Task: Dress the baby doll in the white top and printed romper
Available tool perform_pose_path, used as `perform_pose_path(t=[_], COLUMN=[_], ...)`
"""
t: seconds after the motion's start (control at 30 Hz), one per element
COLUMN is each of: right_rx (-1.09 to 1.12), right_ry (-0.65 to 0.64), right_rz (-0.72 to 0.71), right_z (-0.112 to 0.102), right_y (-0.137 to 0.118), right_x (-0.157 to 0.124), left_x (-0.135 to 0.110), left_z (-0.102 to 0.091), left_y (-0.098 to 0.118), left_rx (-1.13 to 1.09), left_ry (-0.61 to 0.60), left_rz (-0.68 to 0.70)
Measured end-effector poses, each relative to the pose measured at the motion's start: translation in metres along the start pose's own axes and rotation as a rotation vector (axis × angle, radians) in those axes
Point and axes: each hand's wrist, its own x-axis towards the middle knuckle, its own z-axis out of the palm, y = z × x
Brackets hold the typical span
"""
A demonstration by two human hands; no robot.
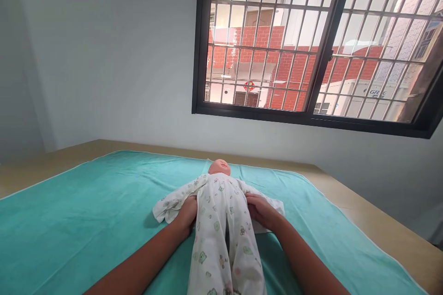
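Note:
A baby doll [220, 167] lies face up, its head toward the wall. It wears a white long-sleeved onesie [216, 226] printed with small green and brown figures, and the legs stretch toward me. My left hand [188, 212] is closed at the doll's left-of-view side, under the sleeve, with most fingers hidden behind the cloth. On the opposite side, my right hand [263, 211] grips the doll's flank, fingers curled in against the cloth and the tips out of sight. Both sleeves spread outward, loose and flat at their ends.
Beneath the doll, a turquoise blanket [86, 212] with a pale edge covers much of a light wooden surface [374, 221]. Behind it rises a pale wall [121, 55]. A dark-framed window [256, 109] with metal bars looks out on a red brick building.

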Motion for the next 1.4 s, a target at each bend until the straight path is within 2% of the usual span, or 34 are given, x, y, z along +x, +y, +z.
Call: perform_pose_path(t=[0.1,0.13,0.2,0.3,0.37,0.43,0.47,0.53,0.67,0.9,1.1,1.2,1.27,1.4], right_rx=[0.001,-0.037,-0.151,-0.255,-0.300,-0.367,-0.400,-0.428,-0.351,-0.295,-0.332,-0.363,-0.400,-0.493], right_ry=[-0.146,-0.139,-0.026,0.192,0.297,0.337,0.325,0.254,0.127,0.105,0.088,0.036,0.059,0.228], right_rz=[0.107,0.119,0.087,-0.029,-0.168,-0.339,-0.406,-0.439,-0.307,-0.217,-0.237,-0.231,-0.251,-0.258], right_z=[-0.011,-0.013,-0.015,-0.012,-0.006,0.000,0.003,0.007,0.007,0.003,-0.002,-0.003,-0.001,0.005], right_y=[-0.007,-0.008,-0.008,-0.007,-0.007,-0.006,-0.005,-0.002,0.008,0.009,0.011,0.009,0.009,0.014], right_x=[0.000,0.001,0.006,0.015,0.020,0.023,0.024,0.026,0.031,0.043,0.043,0.041,0.040,0.041], left_x=[0.005,0.006,0.007,0.004,0.003,0.005,0.008,0.014,0.025,0.034,0.052,0.056,0.057,0.059], left_z=[-0.010,-0.014,-0.019,-0.025,-0.027,-0.031,-0.033,-0.037,-0.043,-0.047,-0.049,-0.050,-0.049,-0.043], left_y=[0.003,0.004,0.007,0.013,0.017,0.018,0.018,0.015,0.010,0.025,0.038,0.044,0.045,0.039], left_rx=[0.255,0.316,0.416,0.525,0.622,0.750,0.812,0.902,0.928,0.655,0.617,0.709,0.789,0.867], left_ry=[0.097,0.120,0.167,0.227,0.208,0.167,0.148,0.123,0.060,-0.148,-0.254,-0.326,-0.318,-0.157], left_rz=[0.103,0.131,0.187,0.308,0.503,0.702,0.756,0.746,0.579,0.420,0.440,0.460,0.477,0.493])
